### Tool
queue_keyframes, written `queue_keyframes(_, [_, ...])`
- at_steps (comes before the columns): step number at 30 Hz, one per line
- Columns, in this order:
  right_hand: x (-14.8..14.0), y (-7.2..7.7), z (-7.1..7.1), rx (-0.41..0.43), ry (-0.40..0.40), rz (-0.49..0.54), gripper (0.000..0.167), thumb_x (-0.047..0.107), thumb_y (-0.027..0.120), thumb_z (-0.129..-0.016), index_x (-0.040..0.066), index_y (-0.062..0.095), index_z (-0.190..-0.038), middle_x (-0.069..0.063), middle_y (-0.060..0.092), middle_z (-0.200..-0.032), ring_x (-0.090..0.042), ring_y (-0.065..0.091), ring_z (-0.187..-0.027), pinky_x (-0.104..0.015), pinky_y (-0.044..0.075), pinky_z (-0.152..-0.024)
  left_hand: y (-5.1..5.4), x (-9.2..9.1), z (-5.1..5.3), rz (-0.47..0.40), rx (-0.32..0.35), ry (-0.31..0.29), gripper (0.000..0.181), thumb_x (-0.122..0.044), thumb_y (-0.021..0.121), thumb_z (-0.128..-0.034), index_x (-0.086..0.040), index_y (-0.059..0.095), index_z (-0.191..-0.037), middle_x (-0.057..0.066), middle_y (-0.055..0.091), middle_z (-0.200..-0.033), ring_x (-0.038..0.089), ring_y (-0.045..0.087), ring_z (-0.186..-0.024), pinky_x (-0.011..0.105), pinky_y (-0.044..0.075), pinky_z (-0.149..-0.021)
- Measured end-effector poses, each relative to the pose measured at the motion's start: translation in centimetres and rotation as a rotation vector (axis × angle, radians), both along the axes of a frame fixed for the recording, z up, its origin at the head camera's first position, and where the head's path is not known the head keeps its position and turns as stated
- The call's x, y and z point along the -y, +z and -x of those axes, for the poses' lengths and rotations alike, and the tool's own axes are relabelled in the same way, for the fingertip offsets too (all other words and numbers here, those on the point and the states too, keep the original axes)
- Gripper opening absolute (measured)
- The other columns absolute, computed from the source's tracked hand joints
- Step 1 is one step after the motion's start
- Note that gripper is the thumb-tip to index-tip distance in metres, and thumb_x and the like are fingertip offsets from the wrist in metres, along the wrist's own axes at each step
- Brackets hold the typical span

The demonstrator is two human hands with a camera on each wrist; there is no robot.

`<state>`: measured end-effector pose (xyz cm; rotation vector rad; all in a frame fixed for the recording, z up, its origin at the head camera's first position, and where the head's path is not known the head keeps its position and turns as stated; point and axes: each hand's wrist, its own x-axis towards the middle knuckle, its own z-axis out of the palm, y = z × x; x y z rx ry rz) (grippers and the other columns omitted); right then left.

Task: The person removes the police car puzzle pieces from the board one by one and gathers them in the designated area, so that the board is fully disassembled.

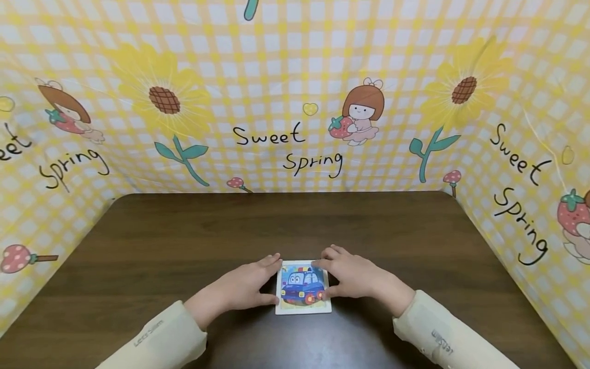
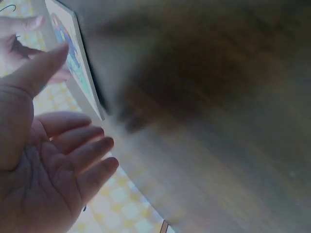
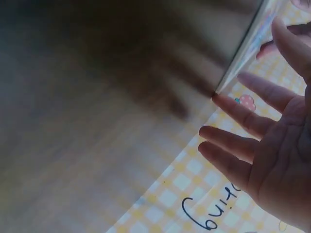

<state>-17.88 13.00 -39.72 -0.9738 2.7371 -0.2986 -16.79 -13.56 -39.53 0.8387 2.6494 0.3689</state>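
A square picture board (image 1: 302, 287) with a white border lies flat on the dark wooden table, showing a blue cartoon car with eyes and a coloured light on its roof. At its left side is my left hand (image 1: 251, 284), fingers extended, with the thumb and fingertips at the edge. My right hand (image 1: 352, 271) is at the opposite side, its thumb and index finger overlapping the right border. In the left wrist view, the left hand (image 2: 53, 165) has its fingers spread beside the board (image 2: 80, 68). Straight fingers of the right hand (image 3: 272, 141) appear near the board's corner in the right wrist view.
The brown wooden table (image 1: 276, 225) has rounded far corners. A yellow-and-white checked cloth (image 1: 276, 77) with sunflowers, cartoon figures and "Sweet Spring" lettering stands up around its back and both sides.
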Motion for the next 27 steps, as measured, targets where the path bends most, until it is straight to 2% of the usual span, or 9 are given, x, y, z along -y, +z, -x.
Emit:
queue_keyframes(3, [0.3,0.3,0.5,0.032,-0.009,0.039,0.063,0.039,0.077,-0.086,0.014,0.058,-0.140,-0.010,0.054,-0.138,-0.032,0.047,-0.133,-0.049,0.052,-0.097,-0.2,0.0,-0.2,-0.001,-0.034,0.046,0.078,-0.042,0.071,-0.0902,0.001,0.042,-0.149,0.016,0.034,-0.160,0.033,0.035,-0.148,0.050,0.037,-0.115])
queue_keyframes(8, [1.4,0.7,1.7,0.057,0.021,0.075,0.056,0.032,0.075,-0.089,0.013,0.058,-0.140,-0.008,0.056,-0.137,-0.028,0.051,-0.127,-0.046,0.049,-0.103,-0.7,0.0,-0.8,-0.009,-0.066,0.090,0.076,-0.043,0.071,-0.0902,-0.001,0.044,-0.148,0.014,0.038,-0.158,0.033,0.038,-0.146,0.052,0.042,-0.111])
queue_keyframes(14, [2.9,0.6,2.8,0.113,0.059,0.146,0.048,0.026,0.074,-0.091,0.009,0.061,-0.134,-0.007,0.061,-0.126,-0.025,0.057,-0.116,-0.044,0.049,-0.100,-1.2,-0.3,-1.2,-0.014,-0.096,0.083,0.074,-0.042,0.072,-0.0900,0.001,0.047,-0.146,0.017,0.042,-0.156,0.033,0.044,-0.142,0.052,0.047,-0.104])
queue_keyframes(20, [4.1,0.2,3.8,0.139,0.100,0.140,0.034,0.022,0.074,-0.090,0.010,0.067,-0.121,-0.004,0.062,-0.108,-0.018,0.055,-0.100,-0.037,0.049,-0.092,-1.3,-0.4,-1.1,0.014,-0.132,0.080,0.074,-0.044,0.072,-0.0887,0.000,0.050,-0.144,0.016,0.045,-0.154,0.032,0.051,-0.137,0.052,0.051,-0.100])
queue_keyframes(27, [5.0,-0.1,4.6,0.221,0.102,0.133,0.026,0.022,0.076,-0.089,0.013,0.069,-0.113,-0.002,0.060,-0.106,-0.019,0.053,-0.102,-0.035,0.046,-0.093,-0.9,-0.6,-0.8,0.051,-0.119,0.084,0.076,-0.047,0.075,-0.0859,-0.002,0.052,-0.143,0.013,0.049,-0.152,0.031,0.055,-0.133,0.049,0.052,-0.100])
